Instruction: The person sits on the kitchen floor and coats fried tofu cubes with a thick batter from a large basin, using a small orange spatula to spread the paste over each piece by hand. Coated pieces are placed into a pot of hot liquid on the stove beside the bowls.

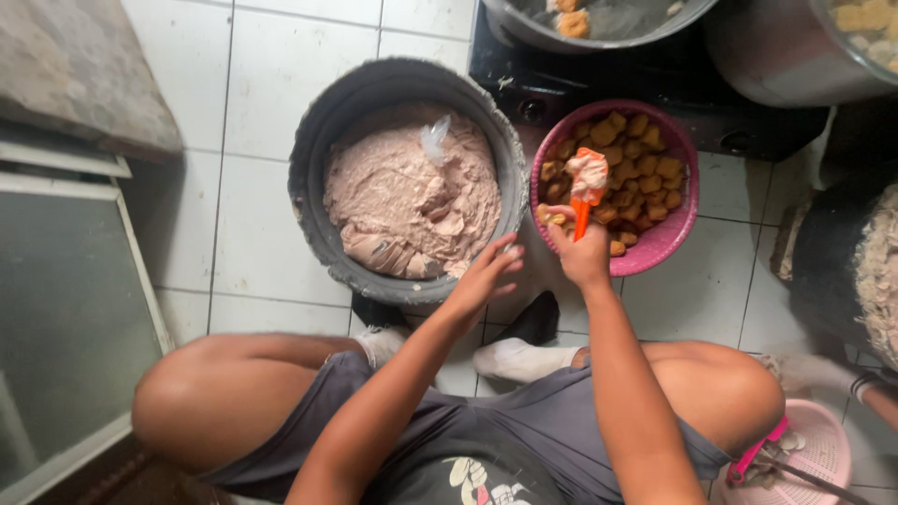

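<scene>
Grey tub (313, 159) of pinkish paste (412, 192) sits on white tiles, touching a pink basket (666, 238) of fried brown pieces (645, 168). The right hand (580, 254) is clamped on an orange spatula (586, 187) loaded with paste; the left hand (485, 276), fingers spread, hovers at the tub's rim.

Seated on white floor tiles, I grip an orange spatula (582, 192) in my right hand (582, 254), its blade loaded with pale paste, over the pink basket (673, 234) of fried pieces at upper right. My left hand (486, 276), fingers spread, touches the grey tub (313, 159) of pinkish paste at centre.
</scene>
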